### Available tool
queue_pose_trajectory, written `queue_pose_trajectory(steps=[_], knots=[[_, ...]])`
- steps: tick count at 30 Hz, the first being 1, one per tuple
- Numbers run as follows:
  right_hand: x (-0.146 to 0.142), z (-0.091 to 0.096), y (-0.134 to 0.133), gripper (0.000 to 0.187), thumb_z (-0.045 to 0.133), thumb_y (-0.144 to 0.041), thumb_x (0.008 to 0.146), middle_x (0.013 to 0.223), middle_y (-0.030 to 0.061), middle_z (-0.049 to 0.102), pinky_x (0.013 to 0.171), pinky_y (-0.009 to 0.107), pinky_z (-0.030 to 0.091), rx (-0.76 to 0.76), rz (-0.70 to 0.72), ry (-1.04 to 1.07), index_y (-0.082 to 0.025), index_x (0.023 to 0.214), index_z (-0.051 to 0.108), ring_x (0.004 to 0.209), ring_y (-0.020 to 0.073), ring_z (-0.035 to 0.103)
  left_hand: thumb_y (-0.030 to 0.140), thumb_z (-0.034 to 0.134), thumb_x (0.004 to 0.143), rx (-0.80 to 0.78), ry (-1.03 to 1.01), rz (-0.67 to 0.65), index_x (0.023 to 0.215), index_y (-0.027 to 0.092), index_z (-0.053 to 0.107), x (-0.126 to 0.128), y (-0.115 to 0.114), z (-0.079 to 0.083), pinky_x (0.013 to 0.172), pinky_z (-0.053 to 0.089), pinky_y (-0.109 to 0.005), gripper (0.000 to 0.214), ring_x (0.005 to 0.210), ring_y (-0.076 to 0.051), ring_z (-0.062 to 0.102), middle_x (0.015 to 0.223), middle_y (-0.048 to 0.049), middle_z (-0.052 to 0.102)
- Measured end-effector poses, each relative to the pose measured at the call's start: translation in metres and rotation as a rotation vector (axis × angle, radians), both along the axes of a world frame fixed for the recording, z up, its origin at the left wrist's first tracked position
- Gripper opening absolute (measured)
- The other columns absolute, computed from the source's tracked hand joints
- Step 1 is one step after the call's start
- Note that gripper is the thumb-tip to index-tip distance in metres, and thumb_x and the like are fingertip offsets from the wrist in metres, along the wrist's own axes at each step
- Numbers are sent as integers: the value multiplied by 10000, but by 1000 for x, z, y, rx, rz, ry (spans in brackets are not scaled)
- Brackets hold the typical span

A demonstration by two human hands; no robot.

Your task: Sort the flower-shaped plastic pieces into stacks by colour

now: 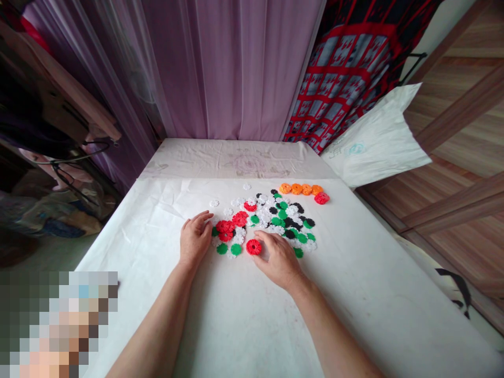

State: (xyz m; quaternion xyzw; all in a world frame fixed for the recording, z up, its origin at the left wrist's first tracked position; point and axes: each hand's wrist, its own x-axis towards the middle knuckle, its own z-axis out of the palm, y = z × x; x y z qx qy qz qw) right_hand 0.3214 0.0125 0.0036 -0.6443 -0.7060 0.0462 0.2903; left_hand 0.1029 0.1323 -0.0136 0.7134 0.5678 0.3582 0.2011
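Observation:
A heap of small flower-shaped plastic discs [275,218] in white, green, black and red lies on the white-covered table [378,294]. My left hand [195,239] rests flat at the heap's left edge, fingers apart, beside a cluster of red discs [225,229]. My right hand [277,257] lies palm down at the heap's near edge, its thumb and fingers touching a single red disc [253,247]. A row of joined orange discs [300,189] ending in a red one [322,198] sits at the back of the heap.
Purple curtains [220,68] hang behind the table. A red and grey patterned cloth [346,68] and a white plastic bag [378,139] stand at the back right. Wooden panelling runs along the right. Dark clutter sits at the left.

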Motion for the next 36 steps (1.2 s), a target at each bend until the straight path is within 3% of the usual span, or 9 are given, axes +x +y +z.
queue_pose_trajectory(steps=[4,8,14,17,20,31,36], knots=[[2,2,0,449,651,-225,807,1139,96,713,913,411,515,-6,12,3,-219,1252,591,1048,259,641,262,490,852,5,-3,-4,1061,253,711,0,0,-1,1082,427,-457,304,1118,-228,650,1258,-50,697],[8,13,14,339,603,-227,851,1149,81,715,956,408,499,10,75,-1,-237,1186,658,1063,240,635,254,502,844,9,-5,3,1054,263,713,0,0,-1,1081,429,-457,298,1113,-229,652,1257,-43,699],[21,27,78,356,509,-205,915,1342,82,630,1043,424,449,-41,102,-157,-230,1228,676,1193,240,572,253,498,846,5,-17,2,1035,260,716,0,0,0,1067,444,-456,288,1102,-229,659,1242,-43,707],[27,27,113,406,460,-144,925,1399,70,595,1055,403,429,-115,105,-245,-229,1274,650,1246,230,536,258,496,847,3,-14,-1,1042,256,714,-1,0,0,1055,452,-461,293,1102,-235,660,1247,-49,704],[33,24,131,432,462,-96,902,1389,31,606,1030,402,432,-213,129,-340,-280,1236,665,1266,226,518,263,494,850,-7,-13,-14,1056,259,709,-1,1,-1,1043,462,-450,298,1093,-229,663,1255,-47,701],[58,17,97,231,535,-191,892,1174,79,713,982,375,440,-177,-85,-367,-225,998,739,1124,245,588,272,477,860,33,28,4,1028,272,709,1,0,0,1092,406,-474,286,1054,-229,678,1224,-34,718],[40,22,109,257,582,-288,893,1125,81,728,931,341,449,-166,-93,-336,-222,1116,692,1080,239,611,280,473,867,22,22,-6,1038,262,708,0,0,0,1094,401,-479,292,1070,-232,673,1228,-48,714]])
